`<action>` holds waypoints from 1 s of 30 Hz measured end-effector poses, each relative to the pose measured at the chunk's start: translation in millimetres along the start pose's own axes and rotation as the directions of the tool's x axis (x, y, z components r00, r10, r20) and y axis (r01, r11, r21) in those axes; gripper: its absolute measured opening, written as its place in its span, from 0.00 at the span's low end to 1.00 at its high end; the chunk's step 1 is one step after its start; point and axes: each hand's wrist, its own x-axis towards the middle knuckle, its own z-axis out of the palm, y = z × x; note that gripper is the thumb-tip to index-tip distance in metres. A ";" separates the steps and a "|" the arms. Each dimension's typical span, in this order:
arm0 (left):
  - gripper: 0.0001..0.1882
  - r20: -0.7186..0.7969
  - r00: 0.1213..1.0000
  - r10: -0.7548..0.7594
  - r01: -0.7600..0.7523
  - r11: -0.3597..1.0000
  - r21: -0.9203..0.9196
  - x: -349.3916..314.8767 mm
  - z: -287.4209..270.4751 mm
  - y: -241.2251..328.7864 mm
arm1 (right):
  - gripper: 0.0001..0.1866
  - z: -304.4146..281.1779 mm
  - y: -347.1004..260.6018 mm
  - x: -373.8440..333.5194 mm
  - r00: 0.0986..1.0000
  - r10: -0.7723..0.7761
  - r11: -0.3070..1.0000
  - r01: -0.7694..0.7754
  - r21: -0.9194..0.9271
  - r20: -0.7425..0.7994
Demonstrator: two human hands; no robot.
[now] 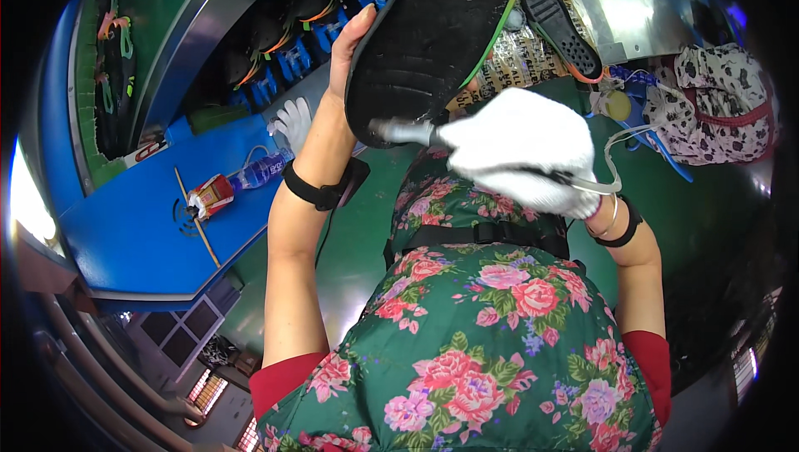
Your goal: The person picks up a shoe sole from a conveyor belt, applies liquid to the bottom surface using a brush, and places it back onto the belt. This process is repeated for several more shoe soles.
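One black sole (420,44) pointing away is held in left hand (345,48), near end met by brush (408,132) gripped in right hand (524,148).

Glossy green floor (354,244), blue tabletop (125,223), bright light (32,198) far left

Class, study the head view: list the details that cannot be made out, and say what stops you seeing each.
- Head view: most fingers of the left hand, hidden behind the black sole.
- Head view: the sole's far end, cut off by the top edge.
- Head view: most of the handle of the tool, covered by the gloved right hand.
- Head view: the tool's exact tip, blurred against the sole.
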 end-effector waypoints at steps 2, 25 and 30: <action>0.58 0.010 1.000 0.008 -0.008 0.999 -0.046 -2.5 0.5 0.6 | 0.11 1.6 -0.3 2.8 0.992 0.048 0.999 -0.050 0.016 0.116; 0.70 0.500 0.743 0.445 -0.442 0.887 -0.132 -122.4 14.3 105.8 | 0.13 -29.1 -3.0 37.9 0.802 0.517 0.753 -0.260 0.605 -0.298; 0.60 -0.183 0.702 0.688 -0.614 0.455 -0.645 -127.8 -6.7 220.2 | 0.12 7.3 33.5 8.0 0.726 0.647 0.647 -0.358 0.673 -0.235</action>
